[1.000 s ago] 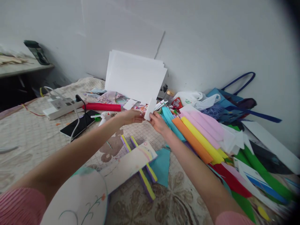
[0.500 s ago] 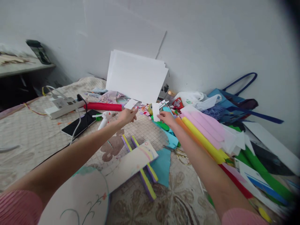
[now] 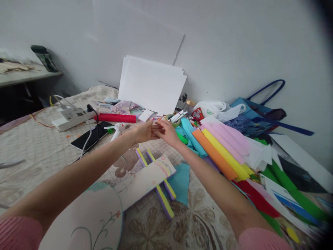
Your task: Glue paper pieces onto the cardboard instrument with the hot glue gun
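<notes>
Above the far middle of the table, my left hand (image 3: 144, 132) and my right hand (image 3: 168, 133) meet, fingers closed and overlapping. Between their fingertips shows only a pale edge of the small white paper strip (image 3: 155, 123); the fingers cover the rest. Just behind my left hand lies another small white paper piece (image 3: 146, 115). Nearer to me is a long white board (image 3: 145, 180) with drawn flowers and a rainbow, resting across two yellow-and-purple foam strips (image 3: 164, 203). It meets a round white board (image 3: 88, 218) with a drawn green stem and red flower.
A white glue gun (image 3: 117, 130), black tablet (image 3: 90, 136) and power strip (image 3: 74, 119) with cables lie left. A red roll (image 3: 114, 118) is behind them. Coloured paper rolls (image 3: 215, 152) crowd the right, with a blue bag (image 3: 255, 114) beyond. White sheets (image 3: 152, 83) lean on the wall.
My hands have come together; they were apart, the right holding up the white strip. The strip is now mostly hidden. The scissors seen beside my right forearm are now out of sight.
</notes>
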{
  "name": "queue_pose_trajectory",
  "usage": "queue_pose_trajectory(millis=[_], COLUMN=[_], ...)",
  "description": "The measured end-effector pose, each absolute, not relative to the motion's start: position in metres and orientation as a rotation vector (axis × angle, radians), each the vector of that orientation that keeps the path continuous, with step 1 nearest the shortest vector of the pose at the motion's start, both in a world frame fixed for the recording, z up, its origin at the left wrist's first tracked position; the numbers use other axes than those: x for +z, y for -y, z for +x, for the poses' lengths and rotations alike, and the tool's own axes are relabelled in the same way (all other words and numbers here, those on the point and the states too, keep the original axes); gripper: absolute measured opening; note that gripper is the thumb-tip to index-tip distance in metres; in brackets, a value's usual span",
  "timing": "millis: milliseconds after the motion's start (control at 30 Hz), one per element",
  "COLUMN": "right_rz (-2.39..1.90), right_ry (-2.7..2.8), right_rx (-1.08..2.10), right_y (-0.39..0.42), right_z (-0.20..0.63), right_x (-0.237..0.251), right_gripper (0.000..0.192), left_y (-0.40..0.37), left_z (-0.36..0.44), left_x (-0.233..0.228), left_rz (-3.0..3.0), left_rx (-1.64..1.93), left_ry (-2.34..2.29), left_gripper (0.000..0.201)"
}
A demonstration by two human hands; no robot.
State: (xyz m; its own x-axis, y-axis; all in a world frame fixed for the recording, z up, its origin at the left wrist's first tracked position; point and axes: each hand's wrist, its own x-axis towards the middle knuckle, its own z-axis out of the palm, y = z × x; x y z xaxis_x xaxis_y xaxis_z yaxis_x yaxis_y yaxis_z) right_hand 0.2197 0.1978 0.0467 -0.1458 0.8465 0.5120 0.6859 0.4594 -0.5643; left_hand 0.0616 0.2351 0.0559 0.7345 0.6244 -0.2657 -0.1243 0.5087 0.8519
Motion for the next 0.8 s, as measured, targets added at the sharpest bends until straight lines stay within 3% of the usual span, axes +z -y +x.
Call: queue_pose_trajectory(millis=[67,133,267,333,467,600,800], right_rz=[-1.318,-1.382,-1.513,-1.515,-1.427,-1.339,-1.511], right_ry=[1.852,1.758,1.605,1.634,1.79,1.892,1.703], right_rx=[0.259,0.237,0.176,0.194,0.254,0.325,0.247], right_y=[-0.205,-0.21,-0.206,-0.194,-0.161,-0.143,-0.168], right_z=[0.222,0.233,0.259,0.257,0.21,0.161,0.218], right_x=[0.048,0.052,0.061,0.064,0.066,0.061,0.06], right_gripper=[0.015,0.024,0.046,0.051,0.038,0.043,0.034], left_y=[-0.23,-0.228,-0.231,-0.233,-0.23,-0.217,-0.204], left_z=[0.059,0.053,0.039,0.037,0.051,0.073,0.053], left_x=[0.062,0.067,0.064,0.06,0.056,0.056,0.059], left_rz=[0.936,0.944,0.981,0.997,1.046,1.191,1.603], left_rx=[0.44,0.427,0.604,0.697,0.786,0.891,0.81], left_ry=[-0.581,-0.615,-0.777,-0.848,-0.913,-0.958,-1.067], left_gripper=[0.053,0.054,0.033,0.033,0.051,0.045,0.037])
